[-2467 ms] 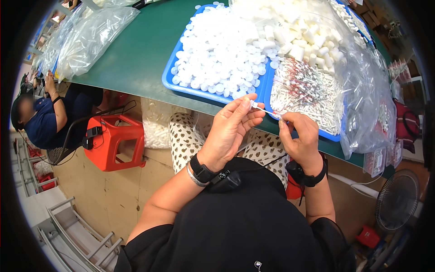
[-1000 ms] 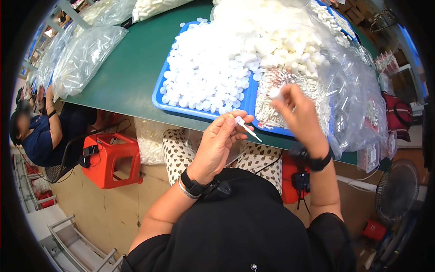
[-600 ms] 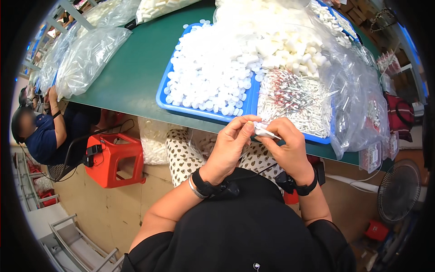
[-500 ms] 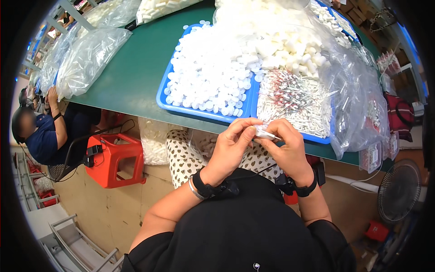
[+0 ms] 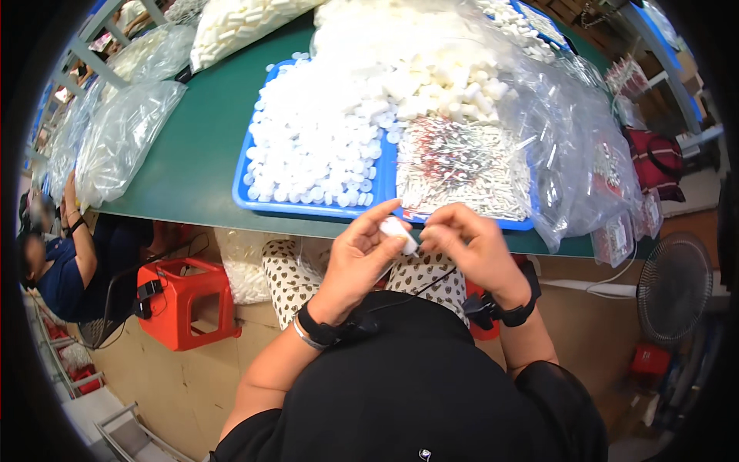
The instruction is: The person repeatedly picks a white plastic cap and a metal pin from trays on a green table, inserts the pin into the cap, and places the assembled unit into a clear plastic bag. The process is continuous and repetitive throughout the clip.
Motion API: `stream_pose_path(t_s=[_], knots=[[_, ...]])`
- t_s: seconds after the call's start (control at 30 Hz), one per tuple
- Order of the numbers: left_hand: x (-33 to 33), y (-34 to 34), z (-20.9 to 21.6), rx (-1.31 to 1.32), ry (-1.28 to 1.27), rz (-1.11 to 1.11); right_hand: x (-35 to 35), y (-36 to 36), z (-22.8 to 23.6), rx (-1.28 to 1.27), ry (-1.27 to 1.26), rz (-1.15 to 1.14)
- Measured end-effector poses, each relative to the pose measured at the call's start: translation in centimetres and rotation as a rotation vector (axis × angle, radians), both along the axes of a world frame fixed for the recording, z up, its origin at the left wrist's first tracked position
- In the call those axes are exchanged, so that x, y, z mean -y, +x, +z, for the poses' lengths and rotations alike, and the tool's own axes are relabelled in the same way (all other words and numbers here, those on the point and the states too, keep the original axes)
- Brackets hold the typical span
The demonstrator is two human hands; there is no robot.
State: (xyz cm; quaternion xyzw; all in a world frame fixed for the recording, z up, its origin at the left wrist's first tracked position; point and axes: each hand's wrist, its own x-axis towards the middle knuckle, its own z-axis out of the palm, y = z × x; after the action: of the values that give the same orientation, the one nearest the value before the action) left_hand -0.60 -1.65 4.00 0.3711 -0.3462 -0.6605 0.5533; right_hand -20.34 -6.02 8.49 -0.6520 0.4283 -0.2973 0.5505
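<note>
Snugly between left fingertips [image 5: 396, 243], white cylinder [image 5: 392, 226].

small white cylinder [image 5: 395, 230], tilted, between thumb and fingers of the left hand [image 5: 353, 259]

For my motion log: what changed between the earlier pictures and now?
The white piece, pinched from both sides half a second ago, is now in the left hand; the right hand seems to have let go, its fingers just right of the piece. The blue tray of discs and red stool stayed put; only the view shifted.
</note>
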Motion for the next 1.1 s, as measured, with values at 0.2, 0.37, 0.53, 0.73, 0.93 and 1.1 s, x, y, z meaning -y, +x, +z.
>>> stream_pose_path(t_s=[0.2, 0.37, 0.53, 0.73, 0.93, 1.1], knots=[[0.5, 1.0, -1.0, -0.379, 0.186, -0.072, 5.3, -9.7, -1.6, -1.035, -0.718, -0.569], [0.9, 0.3, -0.4, -0.428, 0.215, -0.146, 7.4, -12.4, -2.9, -1.415, -0.473, -0.672], [1.2, 0.7, 0.4, -0.398, 0.229, -0.163, 7.5, -12.6, -3.4, -1.203, -0.44, -0.731], [1.6, 1.0, 0.3, -0.393, 0.246, -0.119, 2.6, -5.7, -0.4, -0.528, -0.786, -0.311], [1.0, 0.0, 0.2, -0.293, 0.169, -0.05, 0.1, 0.2, -0.1, -0.354, -0.786, 0.102], [0.0, -1.0, -0.2, -0.001, 0.01, 0.091, -0.5, 1.8, -2.5, -0.217, -0.668, 0.014]])
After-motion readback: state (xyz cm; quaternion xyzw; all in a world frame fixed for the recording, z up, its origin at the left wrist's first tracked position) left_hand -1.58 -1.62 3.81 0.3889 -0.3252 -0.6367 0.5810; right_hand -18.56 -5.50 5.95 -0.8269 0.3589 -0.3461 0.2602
